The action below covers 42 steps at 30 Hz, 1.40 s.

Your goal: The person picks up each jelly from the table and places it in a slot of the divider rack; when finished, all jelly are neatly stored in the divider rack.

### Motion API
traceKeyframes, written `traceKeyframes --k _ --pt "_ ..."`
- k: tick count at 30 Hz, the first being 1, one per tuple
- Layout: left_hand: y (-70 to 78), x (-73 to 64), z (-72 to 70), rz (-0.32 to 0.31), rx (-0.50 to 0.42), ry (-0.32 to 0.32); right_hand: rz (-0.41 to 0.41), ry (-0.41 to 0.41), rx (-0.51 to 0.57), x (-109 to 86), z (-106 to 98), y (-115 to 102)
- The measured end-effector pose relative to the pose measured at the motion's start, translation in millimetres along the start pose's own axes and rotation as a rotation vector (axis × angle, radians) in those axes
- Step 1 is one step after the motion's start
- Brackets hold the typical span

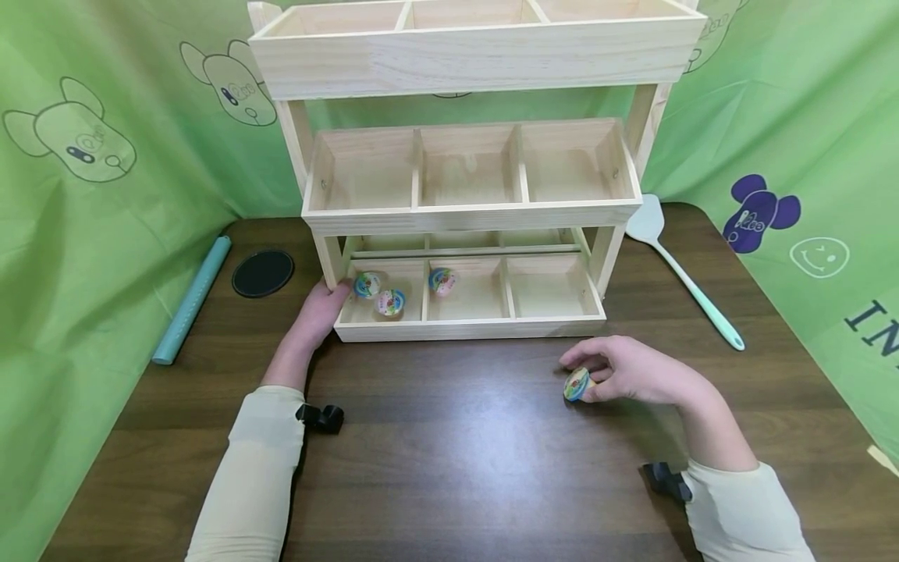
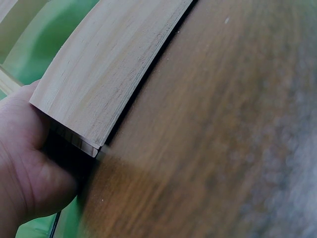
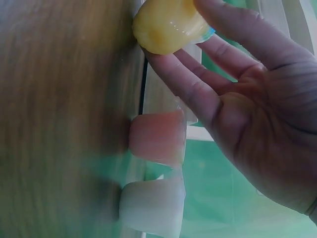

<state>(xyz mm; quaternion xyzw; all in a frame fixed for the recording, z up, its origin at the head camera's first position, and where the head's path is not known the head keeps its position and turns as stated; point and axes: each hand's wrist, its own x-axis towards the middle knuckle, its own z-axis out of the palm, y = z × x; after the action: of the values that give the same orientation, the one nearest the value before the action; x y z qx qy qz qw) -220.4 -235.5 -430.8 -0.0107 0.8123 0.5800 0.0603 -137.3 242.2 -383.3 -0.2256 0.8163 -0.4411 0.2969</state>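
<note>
My right hand (image 1: 628,371) pinches a small jelly cup (image 1: 577,384) between thumb and fingers, low over the table. Its jelly (image 3: 168,25) shows yellow in the right wrist view. Beside that hand, a pink jelly cup (image 3: 157,138) and a whitish jelly cup (image 3: 153,206) stand on the table; in the head view the hand hides them. At the lower left corner of the wooden rack (image 1: 470,332), my left hand (image 1: 323,308) holds the side of the bottom tray, its fingers partly hidden. Two jelly cups (image 1: 389,303) lie in the tray's left compartment, and another jelly cup (image 1: 442,281) in the middle one.
Above the bottom tray rise the rack's middle tray (image 1: 470,218) and top tray (image 1: 477,62), each with three compartments. A black round coaster (image 1: 263,273) and a blue-green cylinder (image 1: 192,300) lie to the left. On the right lies a pale green spatula (image 1: 691,285).
</note>
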Motion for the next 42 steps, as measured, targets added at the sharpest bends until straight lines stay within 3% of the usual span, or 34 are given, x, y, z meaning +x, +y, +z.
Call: traceKeyframes --k 10,21,29,35,42 --pt "-0.1 -0.1 0.0 0.001 0.006 0.004 0.001 0.012 -0.035 4.9 3 0" --pt "0.0 0.7 1.8 0.021 0.005 0.014 -0.233 0.087 0.031 11.5 7 2" --pt "-1.1 1.3 1.5 0.029 -0.005 0.014 -0.308 0.170 0.080 15.8 11 -5" --pt "-1.5 1.9 1.0 0.029 -0.004 0.015 -0.318 0.214 0.076 23.8 14 -9" --pt "1.1 0.5 1.8 0.020 -0.006 0.015 -0.275 0.239 -0.046 35.8 19 -18"
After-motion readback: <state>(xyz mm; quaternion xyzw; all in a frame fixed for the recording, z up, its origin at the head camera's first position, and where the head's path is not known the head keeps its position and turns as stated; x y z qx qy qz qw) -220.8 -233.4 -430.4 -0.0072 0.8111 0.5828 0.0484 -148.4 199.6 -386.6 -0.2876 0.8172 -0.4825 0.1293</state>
